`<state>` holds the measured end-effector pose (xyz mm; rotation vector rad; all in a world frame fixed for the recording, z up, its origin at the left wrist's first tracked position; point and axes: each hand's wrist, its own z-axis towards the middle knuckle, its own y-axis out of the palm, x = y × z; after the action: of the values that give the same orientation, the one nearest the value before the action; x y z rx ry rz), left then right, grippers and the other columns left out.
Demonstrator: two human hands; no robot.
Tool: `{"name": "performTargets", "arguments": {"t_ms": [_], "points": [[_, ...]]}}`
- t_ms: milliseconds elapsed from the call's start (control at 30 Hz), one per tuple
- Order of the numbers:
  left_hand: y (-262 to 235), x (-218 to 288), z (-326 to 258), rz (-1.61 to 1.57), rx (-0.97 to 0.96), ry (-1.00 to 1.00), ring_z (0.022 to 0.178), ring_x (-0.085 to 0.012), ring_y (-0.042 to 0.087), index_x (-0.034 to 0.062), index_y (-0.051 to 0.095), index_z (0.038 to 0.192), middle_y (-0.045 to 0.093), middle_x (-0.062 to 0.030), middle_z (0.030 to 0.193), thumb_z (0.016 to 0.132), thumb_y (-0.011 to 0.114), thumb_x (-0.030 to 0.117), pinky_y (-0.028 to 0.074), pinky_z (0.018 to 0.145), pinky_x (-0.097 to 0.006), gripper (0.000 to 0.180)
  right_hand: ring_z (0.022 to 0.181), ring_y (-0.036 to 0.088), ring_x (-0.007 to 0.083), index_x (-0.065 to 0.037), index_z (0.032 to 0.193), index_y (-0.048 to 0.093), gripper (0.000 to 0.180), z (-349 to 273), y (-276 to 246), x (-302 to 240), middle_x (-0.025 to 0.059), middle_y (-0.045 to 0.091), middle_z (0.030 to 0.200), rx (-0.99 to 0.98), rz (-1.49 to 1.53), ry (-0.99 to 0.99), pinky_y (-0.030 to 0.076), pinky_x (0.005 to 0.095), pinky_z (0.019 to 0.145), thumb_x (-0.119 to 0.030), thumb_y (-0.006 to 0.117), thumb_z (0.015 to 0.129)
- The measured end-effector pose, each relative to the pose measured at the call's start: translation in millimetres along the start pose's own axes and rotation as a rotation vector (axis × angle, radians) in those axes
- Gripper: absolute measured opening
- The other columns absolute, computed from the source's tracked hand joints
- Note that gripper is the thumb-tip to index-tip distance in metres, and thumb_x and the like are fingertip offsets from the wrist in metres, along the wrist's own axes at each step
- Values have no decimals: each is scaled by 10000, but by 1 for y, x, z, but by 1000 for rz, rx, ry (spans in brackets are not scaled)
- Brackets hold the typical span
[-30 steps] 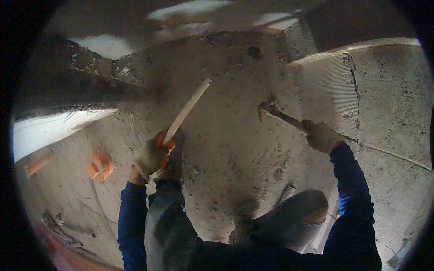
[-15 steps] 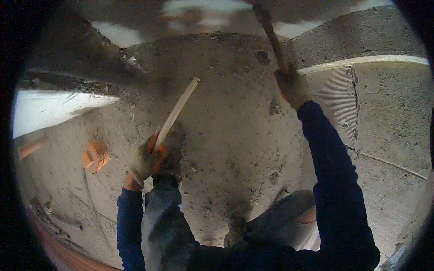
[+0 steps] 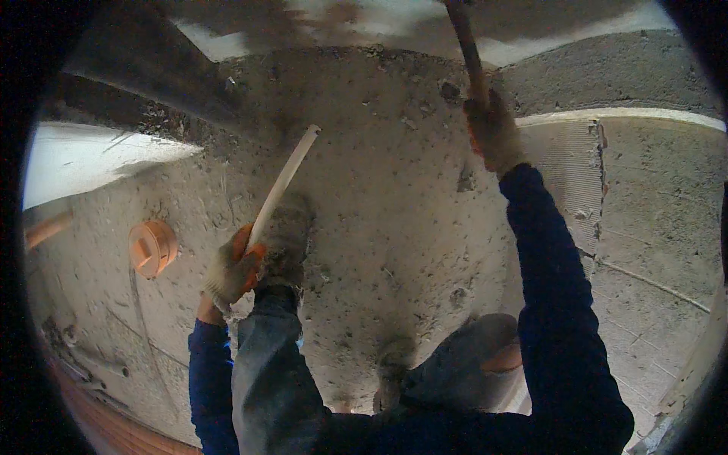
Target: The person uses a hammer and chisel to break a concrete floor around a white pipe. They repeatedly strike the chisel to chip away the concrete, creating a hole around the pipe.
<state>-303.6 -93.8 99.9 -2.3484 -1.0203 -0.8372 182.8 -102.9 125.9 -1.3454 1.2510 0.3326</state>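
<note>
My left hand, in a pale work glove with an orange palm, is closed round the lower end of a pale, slender stick. The stick tilts up and to the right over the rough floor, beside my left boot. Farther off on the right, my right hand wears a like glove and grips the lower end of a long brown handle. That handle runs up past the far edge of the picture, so whatever it carries at its far end cannot be made out.
An orange capped pipe rises from the floor at left, with another orange pipe behind it. A ridged grey patch lies at right below a pale strip. A dark beam slants in at upper left.
The view has shifted slightly. My left hand and the stick sit a little farther left, while the brown handle in my right hand stands more upright. Both grips stay the same.
</note>
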Motion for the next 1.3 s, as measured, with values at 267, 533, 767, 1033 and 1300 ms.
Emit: {"name": "performTargets", "arguments": {"t_ms": [267, 533, 767, 1033, 1300], "points": [[6, -15, 6, 21, -35, 84, 549, -66, 486, 95, 513, 1393, 572, 21, 711, 965, 577, 272, 397, 492, -251, 468, 417, 479, 179, -80, 984, 549, 232, -39, -12, 72, 33, 516, 612, -111, 29, 497, 410, 355, 370, -306, 589, 949], [6, -22, 10, -10, -30, 153, 468, -54, 447, 82, 547, 1324, 560, 33, 681, 990, 590, 226, 327, 407, -245, 366, 462, 461, 137, -127, 1038, 520, 297, -30, 6, 66, 28, 475, 615, 170, 586, 200, 416, 342, 434, -376, 641, 930], [10, -14, 13, 69, -10, 128, 479, -47, 448, 86, 558, 1319, 560, 29, 677, 986, 598, 265, 324, 415, -250, 379, 482, 461, 130, -84, 1068, 545, 349, -51, -12, 101, 10, 463, 640, -16, 554, 560, 423, 345, 443, -406, 614, 953], [12, -18, 15, 335, 53, 378, 654, -146, 598, 81, 522, 1364, 660, -72, 799, 971, 574, 277, 480, 586, -340, 442, 491, 470, 154, -109, 980, 547, 305, -50, 7, 108, 5, 487, 680, 5, 850, 479, 425, 353, 465, -406, 611, 956], [15, -26, 19, 419, 54, 339, 842, -233, 681, 73, 514, 1370, 696, -172, 980, 962, 591, 311, 519, 729, -387, 478, 485, 479, 146, -115, 1009, 509, 308, -95, 26, 113, 3, 477, 650, -13, 473, 606, 435, 347, 469, -408, 597, 965]]}}
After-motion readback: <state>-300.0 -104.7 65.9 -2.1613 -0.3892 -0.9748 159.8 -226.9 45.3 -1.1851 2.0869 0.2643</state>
